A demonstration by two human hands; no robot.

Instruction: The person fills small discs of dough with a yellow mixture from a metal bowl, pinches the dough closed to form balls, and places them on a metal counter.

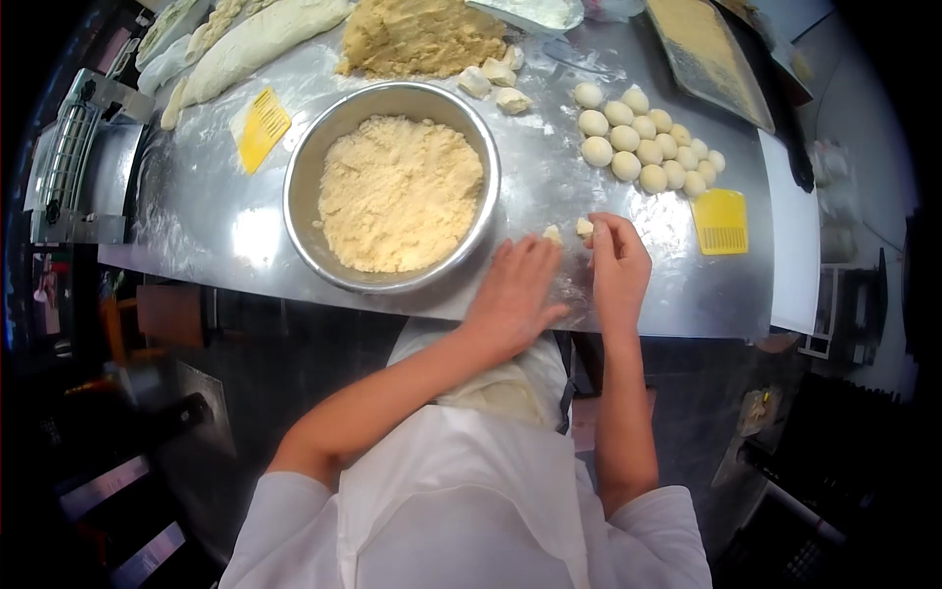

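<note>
My left hand (515, 291) lies palm down at the front of the metal worktop, fingers nearly straight, beside a small dough piece (552, 235) at its fingertips. My right hand (620, 258) is to its right and pinches another small dough piece (584, 228) between thumb and fingers. Left of my hands stands a steel bowl (494, 177) holding pale yellow crumbly filling (401, 195). Beyond the hands, round dough balls (650, 152) sit grouped in rows. Several torn dough lumps (499, 72) lie behind the bowl, next to a mound of brown-yellow dough or filling (423, 37).
A yellow plastic scraper (721, 221) lies right of the balls, another scraper (263, 131) left of the bowl. Long dough (257, 51) stretches across the back left. A tray (714, 62) of crumbs is at back right, a scoop of white powder (533, 11) at the back. A metal roller device (73, 158) stands far left.
</note>
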